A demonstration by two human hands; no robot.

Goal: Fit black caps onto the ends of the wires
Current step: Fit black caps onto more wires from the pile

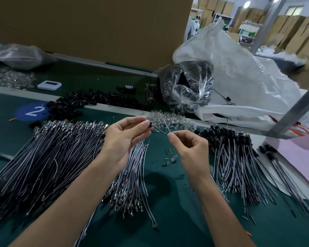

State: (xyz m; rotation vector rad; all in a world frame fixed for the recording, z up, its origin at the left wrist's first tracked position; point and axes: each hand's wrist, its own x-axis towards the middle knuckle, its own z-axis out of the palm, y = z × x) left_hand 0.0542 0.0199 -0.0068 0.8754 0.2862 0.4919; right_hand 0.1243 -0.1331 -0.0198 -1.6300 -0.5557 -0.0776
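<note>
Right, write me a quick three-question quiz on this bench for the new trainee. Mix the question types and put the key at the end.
1. True or false: the left hand pinches a black cap while the right hand pinches a wire.
2. Pick one. The capped wires lie: A, left of both hands; B, right of both hands; C, between the hands.
3. Fill the gap: the blue disc on the green surface shows the number ___.

Key: 1 true; 2 B; 3 2.
</note>
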